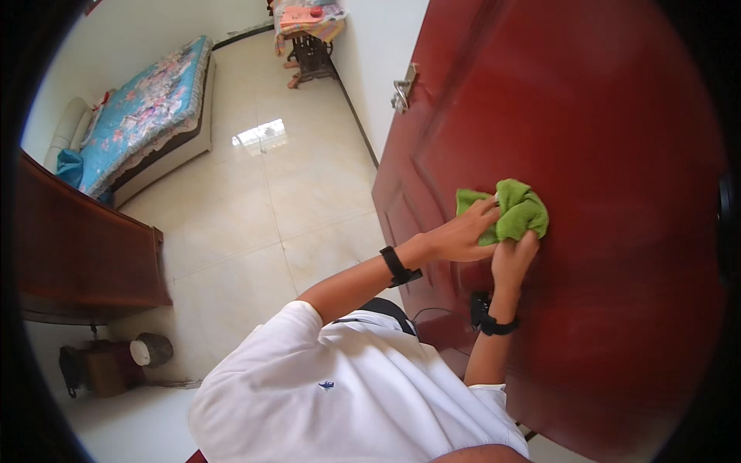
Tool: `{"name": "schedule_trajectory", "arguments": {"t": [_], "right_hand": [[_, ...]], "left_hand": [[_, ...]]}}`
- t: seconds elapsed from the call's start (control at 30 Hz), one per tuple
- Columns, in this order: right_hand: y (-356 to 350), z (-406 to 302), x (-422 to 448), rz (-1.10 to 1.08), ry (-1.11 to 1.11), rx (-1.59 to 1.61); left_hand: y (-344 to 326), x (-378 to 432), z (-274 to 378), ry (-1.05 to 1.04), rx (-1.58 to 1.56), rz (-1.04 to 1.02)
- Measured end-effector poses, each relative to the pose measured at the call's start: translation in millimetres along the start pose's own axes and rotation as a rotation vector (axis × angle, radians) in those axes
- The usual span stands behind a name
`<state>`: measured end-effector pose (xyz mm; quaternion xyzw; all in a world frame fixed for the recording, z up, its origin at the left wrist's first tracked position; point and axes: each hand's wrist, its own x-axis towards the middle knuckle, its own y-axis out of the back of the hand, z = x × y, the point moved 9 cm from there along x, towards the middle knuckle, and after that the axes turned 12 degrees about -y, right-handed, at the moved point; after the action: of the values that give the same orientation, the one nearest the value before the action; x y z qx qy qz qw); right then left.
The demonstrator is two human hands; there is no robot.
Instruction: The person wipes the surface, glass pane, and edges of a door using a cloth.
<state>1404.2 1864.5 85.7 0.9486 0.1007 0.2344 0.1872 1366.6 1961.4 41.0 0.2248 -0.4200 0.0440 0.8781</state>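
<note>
A bunched green cloth (524,211) is held in front of a dark red panelled door (602,173), with both of my hands on it. My left hand (466,231) grips the cloth from the left, and a flap of it shows behind the fingers. My right hand (516,257) clasps its lower edge from below. Folds of cloth hide some of my fingertips. Whether the cloth presses on the door or is just off it, I cannot tell. Above and to the left, a metal lever handle (402,92) is fixed near the door's edge.
A bed with a blue floral cover (145,110) stands across the tiled floor (231,231). Dark wooden furniture (87,243) is at the left, with a round container (153,350) below it. A cloth-covered stand (310,49) is at the far wall.
</note>
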Motion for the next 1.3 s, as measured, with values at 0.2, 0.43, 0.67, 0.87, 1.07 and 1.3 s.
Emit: {"name": "schedule_trajectory", "arguments": {"t": [0.2, 0.43, 0.67, 0.87, 1.07, 1.3], "right_hand": [[-40, 33, 28, 0.018, -0.137, 0.071], [-185, 110, 43, -0.282, -0.318, -0.079], [-257, 173, 46, -0.278, -0.314, -0.151], [-274, 187, 34, -0.429, -0.387, -0.269], [-280, 86, 77, -0.243, 0.054, -0.119], [-376, 37, 170, -0.126, 0.206, -0.352]], "left_hand": [[18, 6, -57, 0.071, 0.250, 0.024], [53, -97, -201, 0.471, 0.073, 0.226], [80, -140, -240, 0.686, 0.236, -0.041], [103, -157, -268, 0.680, 0.352, -0.232], [196, -65, -239, 0.302, 0.442, 0.140], [286, -29, -309, 0.219, 0.549, 0.275]]}}
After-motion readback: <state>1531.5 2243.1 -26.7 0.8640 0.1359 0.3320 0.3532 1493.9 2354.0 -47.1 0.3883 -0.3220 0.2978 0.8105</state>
